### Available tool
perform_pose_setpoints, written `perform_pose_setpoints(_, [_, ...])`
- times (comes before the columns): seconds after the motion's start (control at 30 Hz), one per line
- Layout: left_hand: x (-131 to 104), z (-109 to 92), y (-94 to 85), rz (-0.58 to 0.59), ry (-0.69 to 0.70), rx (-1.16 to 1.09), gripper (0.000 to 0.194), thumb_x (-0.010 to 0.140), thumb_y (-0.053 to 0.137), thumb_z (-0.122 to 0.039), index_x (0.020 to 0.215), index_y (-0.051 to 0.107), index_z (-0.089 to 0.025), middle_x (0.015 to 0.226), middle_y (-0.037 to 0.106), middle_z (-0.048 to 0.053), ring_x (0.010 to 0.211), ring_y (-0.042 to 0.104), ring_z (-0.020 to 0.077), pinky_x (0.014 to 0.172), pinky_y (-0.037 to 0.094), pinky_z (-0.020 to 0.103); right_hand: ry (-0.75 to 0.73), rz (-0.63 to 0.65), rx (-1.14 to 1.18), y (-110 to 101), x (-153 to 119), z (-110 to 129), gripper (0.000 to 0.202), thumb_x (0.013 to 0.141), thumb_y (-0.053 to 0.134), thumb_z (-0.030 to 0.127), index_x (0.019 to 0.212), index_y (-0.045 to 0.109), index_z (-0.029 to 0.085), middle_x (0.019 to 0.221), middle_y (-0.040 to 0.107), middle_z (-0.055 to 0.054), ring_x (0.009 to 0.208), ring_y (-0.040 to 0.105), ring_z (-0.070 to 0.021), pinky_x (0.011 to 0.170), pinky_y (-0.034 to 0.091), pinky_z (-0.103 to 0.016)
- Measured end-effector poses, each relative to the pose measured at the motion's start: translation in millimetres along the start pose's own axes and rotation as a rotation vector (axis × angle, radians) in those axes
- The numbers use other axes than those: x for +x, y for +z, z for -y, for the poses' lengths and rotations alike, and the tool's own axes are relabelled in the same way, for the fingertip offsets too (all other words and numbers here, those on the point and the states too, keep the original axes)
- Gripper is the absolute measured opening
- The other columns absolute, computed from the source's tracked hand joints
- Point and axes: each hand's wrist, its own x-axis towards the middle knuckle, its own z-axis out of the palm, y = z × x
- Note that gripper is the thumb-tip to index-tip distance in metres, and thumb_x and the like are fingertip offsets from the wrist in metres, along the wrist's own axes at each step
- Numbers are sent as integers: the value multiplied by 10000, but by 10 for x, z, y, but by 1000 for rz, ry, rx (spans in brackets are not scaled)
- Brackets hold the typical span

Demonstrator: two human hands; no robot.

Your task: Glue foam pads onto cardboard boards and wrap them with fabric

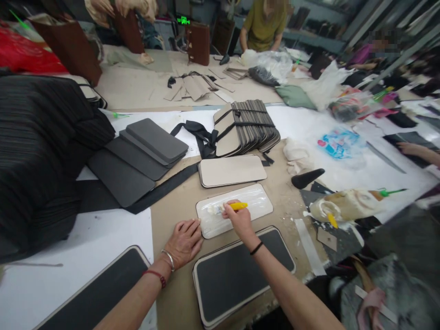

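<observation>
Glue-wet beige panel point(240, 206) at table centre, black-faced panel point(240, 270) at six o'clock of it; left hand point(184, 240) flat, open, pinning panel's eight o'clock corner; right hand point(239, 217) closed around yellow-handled brush point(237, 206), bristles on panel

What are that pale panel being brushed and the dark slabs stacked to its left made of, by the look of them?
The pale panel looks like stiff cardboard: beige, matte at its bare end, shiny where a wet, glue-like coat lies. The right hand holds a yellow-handled brush on it. The dark slabs look like grey foam or felt board: matte, thick, with rounded corners.
</observation>
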Motion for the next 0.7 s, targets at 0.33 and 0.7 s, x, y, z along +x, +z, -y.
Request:
perform_pose_setpoints(0.33, [-12, 2, -4, -13, -4, 1, 238, 822, 457, -265, 1004, 595, -199, 1118, 620, 77, 1033, 513, 224, 883, 348, 386, -75, -446, -306, -1506, 303, 50, 371, 628, 631, 517, 752, 590, 169, 574, 640, -27, 580, 647, -208, 581, 524, -307])
perform_pose_setpoints(0.7, [-37, 8, 25, 37, -19, 6, 255, 819, 466, -271, 1026, 595, -195, 1144, 618, 82, 1050, 525, 229, 895, 364, 393, -73, -337, -469, -1829, 155, 62, 363, 704, 549, 534, 768, 593, 180, 605, 650, -49, 610, 646, -224, 595, 492, -312])
